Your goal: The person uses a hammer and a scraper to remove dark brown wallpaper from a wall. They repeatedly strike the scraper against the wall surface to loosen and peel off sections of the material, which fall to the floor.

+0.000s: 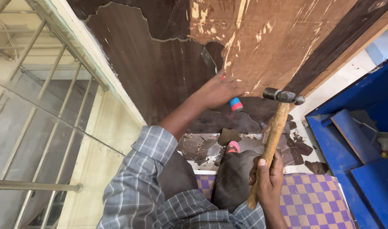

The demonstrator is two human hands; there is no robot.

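Your left hand (217,91) is closed around a chisel (221,80), its blue and red handle end poking out below your fist and its flat blade set against the board (160,72) right at the ragged edge where dark veneer meets bare wood. Your right hand (268,180) is gripping the wooden handle of a hammer (275,127), whose steel head hangs just to the right of the chisel's handle end, close by but not touching it. A good part of the job looks done: a wide band of the board to the upper right is already stripped down to pale, scuffed wood, and broken flakes of veneer (211,146) lie scattered on the floor by your knee (234,178). What is left, as far as I can judge, is the large dark sheet covering the board's left and middle, plus a dark strip along its right edge.
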